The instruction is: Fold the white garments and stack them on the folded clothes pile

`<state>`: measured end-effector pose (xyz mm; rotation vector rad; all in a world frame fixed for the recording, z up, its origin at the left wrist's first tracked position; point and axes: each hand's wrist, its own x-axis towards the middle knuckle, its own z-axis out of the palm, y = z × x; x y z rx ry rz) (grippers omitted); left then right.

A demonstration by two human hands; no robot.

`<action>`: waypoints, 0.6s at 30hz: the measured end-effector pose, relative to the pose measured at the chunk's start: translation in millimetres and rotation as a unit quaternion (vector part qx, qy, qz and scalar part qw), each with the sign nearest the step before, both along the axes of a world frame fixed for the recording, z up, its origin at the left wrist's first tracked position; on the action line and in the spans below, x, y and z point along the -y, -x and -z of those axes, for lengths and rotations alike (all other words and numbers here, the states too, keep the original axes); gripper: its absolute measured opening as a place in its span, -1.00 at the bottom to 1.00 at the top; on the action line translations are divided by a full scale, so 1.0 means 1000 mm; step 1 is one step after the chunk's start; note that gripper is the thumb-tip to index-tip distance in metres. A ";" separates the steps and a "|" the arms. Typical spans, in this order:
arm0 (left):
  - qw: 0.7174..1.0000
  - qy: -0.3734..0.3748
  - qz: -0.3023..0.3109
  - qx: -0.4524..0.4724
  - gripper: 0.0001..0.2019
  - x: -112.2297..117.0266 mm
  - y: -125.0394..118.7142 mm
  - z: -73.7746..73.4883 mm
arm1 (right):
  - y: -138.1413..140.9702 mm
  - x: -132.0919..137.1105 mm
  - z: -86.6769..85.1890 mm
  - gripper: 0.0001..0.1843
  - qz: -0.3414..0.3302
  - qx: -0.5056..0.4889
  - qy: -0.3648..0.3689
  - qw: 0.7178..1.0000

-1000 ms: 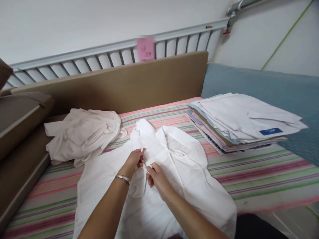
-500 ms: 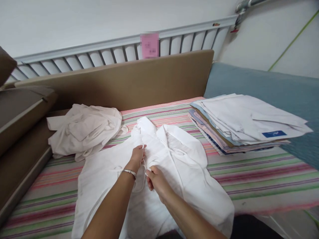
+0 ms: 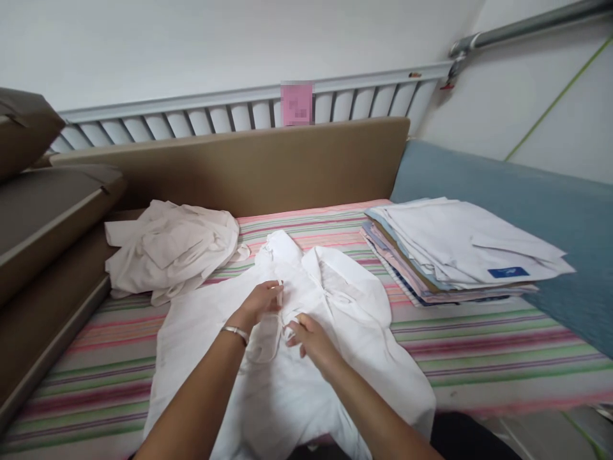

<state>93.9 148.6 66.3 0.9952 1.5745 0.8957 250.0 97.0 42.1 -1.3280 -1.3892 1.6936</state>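
A white garment [image 3: 354, 319] lies spread on the striped sheet in front of me. My left hand [image 3: 258, 303], with a silver bracelet on the wrist, pinches a thin white tie string of the garment. My right hand [image 3: 306, 333] pinches the other end of the tie close beside it. Both hands are closed on the string, a few centimetres apart, over the middle of the garment. A loop of the string hangs below them.
A crumpled pile of white clothes [image 3: 172, 252] lies at the back left. A stack of folded garments [image 3: 460, 249] sits at the right, partly on a blue cover [image 3: 550, 204]. A brown headboard [image 3: 249, 166] runs behind; brown cushions [image 3: 43, 211] stand left.
My hands stay on the tie string and have shifted slightly, the left one lifting a little. The view has tilted and moved a bit to the left.
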 end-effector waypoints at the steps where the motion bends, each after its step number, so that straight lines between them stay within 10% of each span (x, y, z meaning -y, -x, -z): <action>1: 1.000 -0.015 0.002 -0.025 -0.68 0.008 0.006 -0.004 | -0.010 -0.002 -0.003 -0.82 0.002 0.038 -0.033 0.999; 6: 0.980 -0.069 -0.028 -0.185 -0.79 0.060 0.024 0.005 | -0.054 -0.008 -0.011 -0.89 -0.016 0.232 -0.185 0.955; 10: 0.897 -0.126 0.036 -0.422 -0.79 0.088 0.028 0.016 | -0.067 -0.008 -0.014 -0.86 -0.023 0.368 -0.255 0.894; 18: 0.803 -0.210 0.095 -0.549 -0.67 0.118 0.010 0.011 | -0.036 0.010 -0.025 -0.62 -0.079 0.377 -0.366 0.847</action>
